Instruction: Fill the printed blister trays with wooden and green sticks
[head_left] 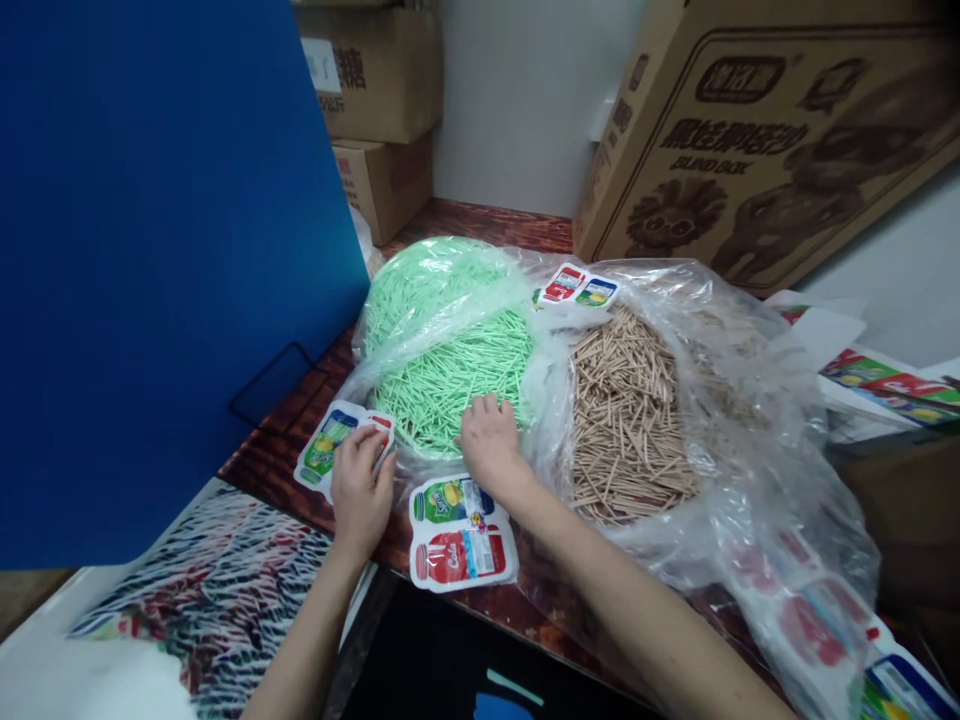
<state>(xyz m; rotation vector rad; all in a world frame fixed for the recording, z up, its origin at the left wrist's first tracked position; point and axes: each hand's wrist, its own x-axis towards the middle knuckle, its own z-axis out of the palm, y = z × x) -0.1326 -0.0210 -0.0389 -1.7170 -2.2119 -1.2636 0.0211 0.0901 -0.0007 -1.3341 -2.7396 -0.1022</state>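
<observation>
My left hand [361,487] rests on a small printed blister pack [331,443] with bottle pictures, fingers curled over its right end and holding it on the table. My right hand [490,441] reaches into a clear plastic bag [442,300] of green sticks [450,375], fingers bent down into the pile; what they grip is hidden. A second printed pack [459,540] with a red cola bottle picture lies flat just below my right wrist. A heap of brown wooden sticks [630,420] fills another clear bag to the right.
A large blue board [157,250] stands at the left. Cardboard boxes [757,130] lean at the back right, and more boxes [382,100] stand at the back. Another printed pack [577,287] lies on the bags, more [892,385] lie at the right. A patterned sheet [217,590] lies at the near left.
</observation>
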